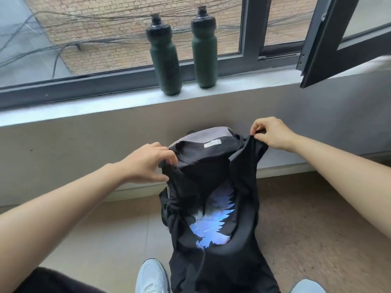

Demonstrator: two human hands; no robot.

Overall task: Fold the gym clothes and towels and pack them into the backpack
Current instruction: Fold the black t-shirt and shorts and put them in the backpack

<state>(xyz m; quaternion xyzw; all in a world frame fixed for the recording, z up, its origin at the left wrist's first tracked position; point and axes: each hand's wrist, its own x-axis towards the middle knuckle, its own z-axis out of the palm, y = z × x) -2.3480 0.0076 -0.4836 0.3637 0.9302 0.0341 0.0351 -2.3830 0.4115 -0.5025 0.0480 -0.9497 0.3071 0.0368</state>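
A black T-shirt (213,208) with a blue wing print hangs in front of me, collar and white label at the top. My left hand (148,163) pinches its left shoulder. My right hand (270,134) pinches its right shoulder and holds it higher. Behind the shirt, a grey and black backpack (208,133) stands on the floor against the wall; only its top and a strip of its left side show.
Two dark green bottles (166,58) (204,49) stand on the window sill (84,111) above the backpack. An open window sash (330,45) juts inward at the upper right. My pale shoes (152,275) stand on the tiled floor below.
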